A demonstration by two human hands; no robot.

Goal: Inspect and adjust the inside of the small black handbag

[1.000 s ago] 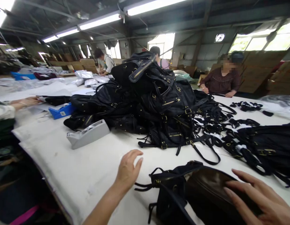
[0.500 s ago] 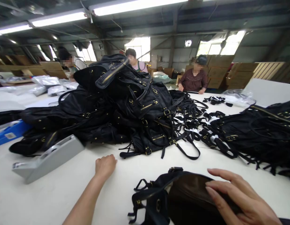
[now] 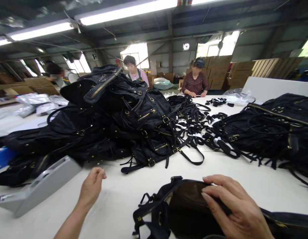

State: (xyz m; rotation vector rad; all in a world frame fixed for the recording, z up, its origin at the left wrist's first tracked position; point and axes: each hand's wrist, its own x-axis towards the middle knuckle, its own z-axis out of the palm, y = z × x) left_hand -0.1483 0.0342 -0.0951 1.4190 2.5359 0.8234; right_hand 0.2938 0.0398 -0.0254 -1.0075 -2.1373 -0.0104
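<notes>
A black bag [image 3: 156, 202] with brass-coloured fittings stands open in front of me, its dark brown lining showing. My right hand [image 3: 233, 202] lies over the far rim of its opening, fingers bent and close together, gripping the edge. To the left, my left hand [image 3: 92, 182] is raised over the white table with the fingers pressed together. Whether anything thin is pinched there, I cannot make out. A grey tape dispenser [image 3: 41, 186] stands on the table left of that hand.
A tall heap of black bags [image 3: 114, 119] fills the table's middle, with more bags [image 3: 273, 129] at the right. Bundled black straps [image 3: 193, 126] lie between them. Clear plastic packets [image 3: 34, 103] and a blue box [image 3: 2, 157] are at the left. Co-workers [image 3: 196, 79] work across the table.
The view has turned slightly right. My left hand has lifted and turned, fingers now pinched. My right hand's fingers have come from apart to closed over the bag's rim.
</notes>
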